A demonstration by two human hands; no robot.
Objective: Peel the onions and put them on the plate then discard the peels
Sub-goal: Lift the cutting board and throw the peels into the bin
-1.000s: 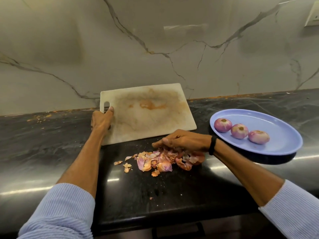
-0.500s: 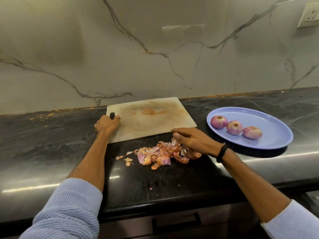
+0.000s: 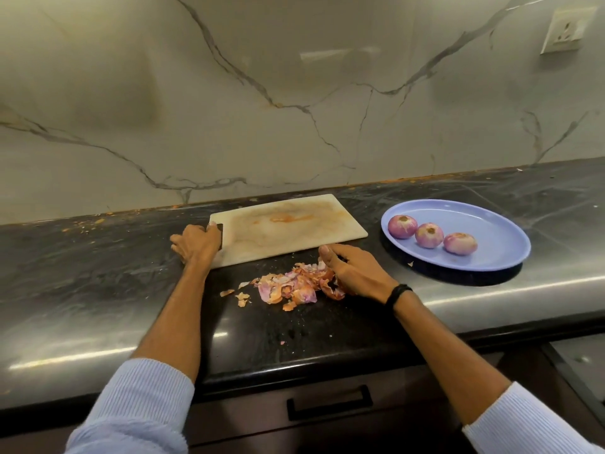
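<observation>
Three peeled onions lie in a row on the blue plate at the right of the dark counter. A heap of pink and orange onion peels lies on the counter in front of the stained white cutting board. My left hand grips the board's left edge at its handle hole. My right hand rests on the right side of the peel heap, fingers curved over some peels; whether it grips them is unclear.
The marble wall rises just behind the board. A wall socket sits at the upper right. A drawer with a black handle is under the counter edge. Small peel crumbs are scattered left of the heap.
The cutting board, held tilted up on its edge by my left hand, has come down flat on the counter. My right hand turned and slid to the right side of the peels.
</observation>
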